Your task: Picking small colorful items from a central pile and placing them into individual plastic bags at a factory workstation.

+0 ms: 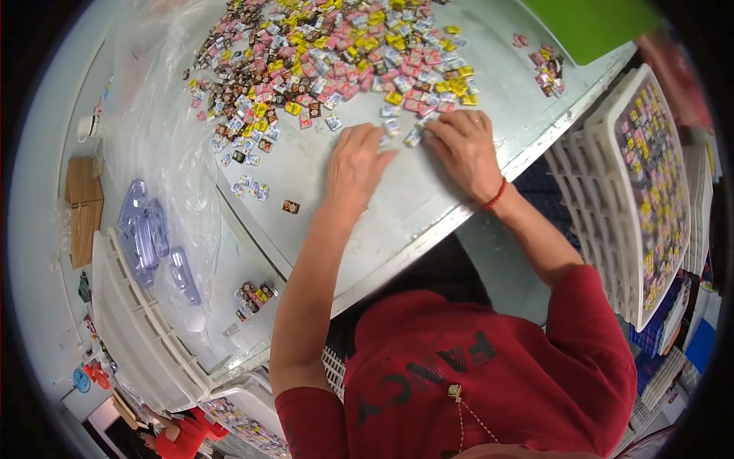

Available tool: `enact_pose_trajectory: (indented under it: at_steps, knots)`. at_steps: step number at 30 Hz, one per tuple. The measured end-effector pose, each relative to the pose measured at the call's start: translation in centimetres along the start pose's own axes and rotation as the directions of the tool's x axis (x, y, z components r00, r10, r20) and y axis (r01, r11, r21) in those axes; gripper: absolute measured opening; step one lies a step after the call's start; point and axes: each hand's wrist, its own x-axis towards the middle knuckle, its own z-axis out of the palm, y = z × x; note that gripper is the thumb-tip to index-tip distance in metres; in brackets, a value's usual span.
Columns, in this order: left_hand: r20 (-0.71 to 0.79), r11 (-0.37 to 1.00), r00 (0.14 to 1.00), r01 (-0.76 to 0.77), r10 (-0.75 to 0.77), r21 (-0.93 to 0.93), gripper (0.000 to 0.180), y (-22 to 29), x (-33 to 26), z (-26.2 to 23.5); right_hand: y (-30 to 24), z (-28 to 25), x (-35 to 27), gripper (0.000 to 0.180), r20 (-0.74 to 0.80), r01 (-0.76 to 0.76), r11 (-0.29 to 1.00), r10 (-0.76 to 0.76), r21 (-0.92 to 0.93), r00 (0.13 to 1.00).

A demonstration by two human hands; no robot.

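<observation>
My left hand [356,167] rests low over the grey-white table [397,203], fingers bent and thumb held apart. A small white-and-blue rectangular piece [391,127] lies by its fingertips. Facing it, my right hand [463,151], with a red cord bracelet [497,194] at the wrist, has its fingers bent together onto a small white-and-blue piece [414,138]; its thumb is mostly hidden. Just beyond both hands spreads a big heap of small printed pieces [329,57] in pink, yellow, brown and white. A single brown piece [290,206] lies left of my left forearm.
At the right stand stacked white plastic trays [612,191] holding many pieces. A green board [592,27] lies at the far right. Leftward are clear plastic sheeting [180,153], bluish transparent plastic packs [145,233] and another white tray [141,329]. A person in red [187,436] is at the lower left.
</observation>
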Motion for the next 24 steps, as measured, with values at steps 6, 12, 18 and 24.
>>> enact_pose_trajectory:
  at_steps: [6, 12, 18, 24]
  knots:
    - [0.017, 0.998, 0.998, -0.063, 0.063, 0.017, 0.027, -0.4, 0.1, 0.1, 1.9, 2.0, 4.4, 0.008, 0.057, 0.083, 0.981, -0.074, -0.176, 0.996]
    - [-0.036, 0.999, 0.999, -0.036, 0.036, 0.003, 0.023, -0.2, -0.2, 0.2, 0.9, 2.6, 5.8, 0.008, 0.226, 0.136, 0.908, -0.047, -0.397, 0.973]
    - [-0.067, 0.999, 0.997, 0.036, -0.037, -0.009, 0.023, -0.7, -1.5, -1.7, 1.6, 4.1, 5.0, 0.006, 0.105, 0.050, 0.974, -0.027, -0.222, 0.994]
    - [-0.077, 0.993, 0.993, 0.097, -0.092, 0.068, 0.025, -2.7, -3.9, -3.8, 1.2, 3.9, 6.8, 0.010, 0.145, 0.065, 0.995, -0.075, 0.074, 0.987]
